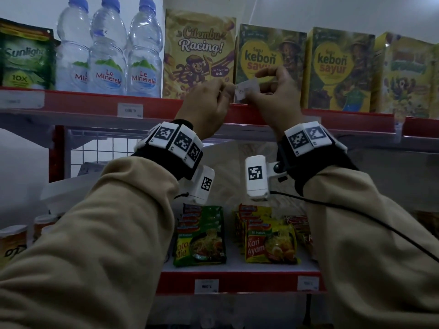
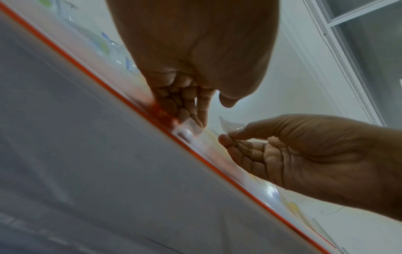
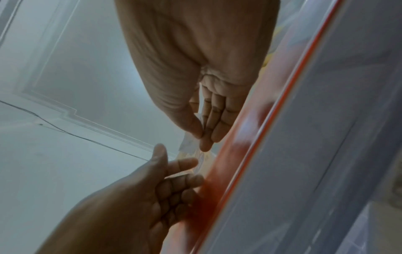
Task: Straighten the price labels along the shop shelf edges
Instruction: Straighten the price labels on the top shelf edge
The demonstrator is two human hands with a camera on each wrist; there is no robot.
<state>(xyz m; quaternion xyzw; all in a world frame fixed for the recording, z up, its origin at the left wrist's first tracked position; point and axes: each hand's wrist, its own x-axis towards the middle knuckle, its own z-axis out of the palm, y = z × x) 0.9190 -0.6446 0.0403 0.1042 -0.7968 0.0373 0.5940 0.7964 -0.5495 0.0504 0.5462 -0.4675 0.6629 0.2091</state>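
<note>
A small white price label (image 1: 247, 91) stands tilted above the red top shelf edge (image 1: 154, 106), in front of the cereal boxes. My right hand (image 1: 257, 85) pinches its right side between thumb and forefinger; the pinch shows in the right wrist view (image 3: 201, 137) and in the left wrist view (image 2: 226, 134). My left hand (image 1: 225, 90) is at the label's left end. Its curled fingertips (image 2: 199, 118) rest on the clear strip along the shelf edge (image 2: 130, 101), with the thumb held apart and nothing gripped. The label (image 2: 228, 123) sticks up between both hands.
Water bottles (image 1: 108, 55), a green Sunlight pouch (image 1: 26, 60) and cereal boxes (image 1: 339, 70) fill the top shelf. Noodle packs (image 1: 268, 236) lie on the lower shelf. Other labels sit in the strips (image 1: 130, 110) (image 1: 206, 286) (image 1: 307, 283).
</note>
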